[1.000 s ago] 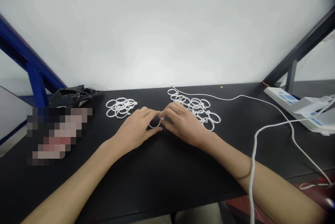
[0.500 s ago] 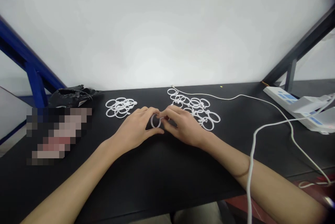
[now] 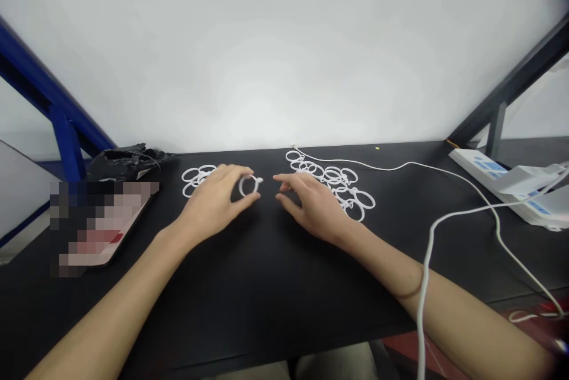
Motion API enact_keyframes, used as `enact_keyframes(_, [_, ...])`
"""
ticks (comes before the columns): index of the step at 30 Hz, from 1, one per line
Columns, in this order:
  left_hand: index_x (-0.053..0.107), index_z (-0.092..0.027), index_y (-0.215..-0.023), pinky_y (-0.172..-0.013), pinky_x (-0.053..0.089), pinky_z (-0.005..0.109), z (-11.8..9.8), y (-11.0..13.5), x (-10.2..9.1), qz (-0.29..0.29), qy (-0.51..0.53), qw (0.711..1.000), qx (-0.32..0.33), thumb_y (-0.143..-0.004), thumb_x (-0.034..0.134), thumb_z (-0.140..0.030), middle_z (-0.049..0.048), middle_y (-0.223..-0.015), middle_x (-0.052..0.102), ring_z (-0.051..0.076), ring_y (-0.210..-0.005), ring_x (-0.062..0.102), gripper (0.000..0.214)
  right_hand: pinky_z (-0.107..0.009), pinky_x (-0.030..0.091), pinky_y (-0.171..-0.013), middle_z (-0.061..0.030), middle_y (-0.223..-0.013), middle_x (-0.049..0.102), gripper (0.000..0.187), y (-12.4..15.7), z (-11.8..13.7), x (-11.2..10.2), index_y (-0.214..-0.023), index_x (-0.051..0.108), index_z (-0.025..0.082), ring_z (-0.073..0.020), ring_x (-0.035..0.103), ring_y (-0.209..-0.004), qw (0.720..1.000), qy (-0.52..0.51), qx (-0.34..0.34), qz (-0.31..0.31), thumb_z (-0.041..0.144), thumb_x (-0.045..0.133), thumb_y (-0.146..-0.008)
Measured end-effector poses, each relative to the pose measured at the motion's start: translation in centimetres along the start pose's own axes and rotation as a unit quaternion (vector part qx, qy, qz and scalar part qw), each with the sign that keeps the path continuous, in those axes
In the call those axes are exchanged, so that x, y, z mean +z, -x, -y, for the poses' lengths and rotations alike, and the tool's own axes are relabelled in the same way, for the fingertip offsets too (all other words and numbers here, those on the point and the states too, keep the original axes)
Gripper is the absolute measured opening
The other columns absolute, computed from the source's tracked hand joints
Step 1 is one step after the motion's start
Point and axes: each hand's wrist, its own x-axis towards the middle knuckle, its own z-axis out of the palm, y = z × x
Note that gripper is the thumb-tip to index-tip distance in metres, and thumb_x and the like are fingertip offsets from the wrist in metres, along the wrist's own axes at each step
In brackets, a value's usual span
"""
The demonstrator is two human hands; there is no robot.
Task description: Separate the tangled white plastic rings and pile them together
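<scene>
Between the thumb and fingers of my left hand (image 3: 217, 196) is a white plastic ring (image 3: 240, 188) with a small knob on its right side. My left hand is closed around it and partly covers the left pile of white rings (image 3: 191, 175). To the right, my right hand (image 3: 311, 199) holds nothing; its thumb and index finger are apart, pointing toward the ring. Just behind and beside my right hand lies a larger spread of similar white rings (image 3: 333, 175), some overlapping.
A white cable (image 3: 409, 163) runs across the black table (image 3: 249, 297), and another cable (image 3: 429, 261) passes over my right forearm. White-and-blue boxes (image 3: 502, 181) stand at the right. A black plastic bag (image 3: 120, 162) and a partly pixelated flat object (image 3: 128, 220) lie at the left.
My hands have moved apart. My left hand has shifted left with the ring, toward the left pile, and the fingers of my right hand have come off the ring and opened.
</scene>
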Motion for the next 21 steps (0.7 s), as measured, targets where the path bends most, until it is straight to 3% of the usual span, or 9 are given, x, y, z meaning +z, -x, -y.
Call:
enact_keyframes(4, [0.056, -0.02, -0.114, -0.089, 0.046, 0.043, 1.8, -0.4, -0.8, -0.02, -0.079, 0.995, -0.059, -0.09, 0.053, -0.046, 0.0092, -0.112, 0.063, 0.031, -0.109, 0.053, 0.035, -0.041, 0.05, -0.086, -0.0119, -0.103, 0.066, 0.03, -0.1, -0.9, -0.2, -0.121, 0.059, 0.014, -0.0259, 0.057, -0.097, 0.995, 0.098, 0.015, 0.013, 0.025, 0.054, -0.094])
enact_keyframes(12, [0.061, -0.017, -0.115, -0.089, 0.044, 0.047, 4.0, 0.1, -0.2, 0.047, -0.184, 0.98, -0.061, -0.089, 0.052, -0.044, 0.015, -0.122, 0.055, 0.036, -0.112, 0.046, 0.039, -0.044, 0.047, -0.084, -0.016, -0.104, 0.065, 0.03, -0.1, -1.9, -0.6, -0.111, 0.065, 0.012, -0.0307, 0.054, -0.096, 0.967, 0.242, 0.064, 0.052, 0.033, 0.058, -0.092])
enact_keyframes(21, [0.058, -0.018, -0.124, -0.086, 0.044, 0.045, 4.8, 0.1, 0.0, 0.059, -0.213, 0.973, -0.068, -0.087, 0.062, -0.044, 0.0124, -0.121, 0.058, 0.035, -0.109, 0.047, 0.046, -0.041, 0.045, -0.084, -0.014, -0.105, 0.064, 0.041, 0.0, -2.1, -0.8, -0.113, 0.065, 0.015, -0.0312, 0.057, -0.099, 0.951, 0.264, 0.138, 0.084, 0.047, 0.059, -0.089])
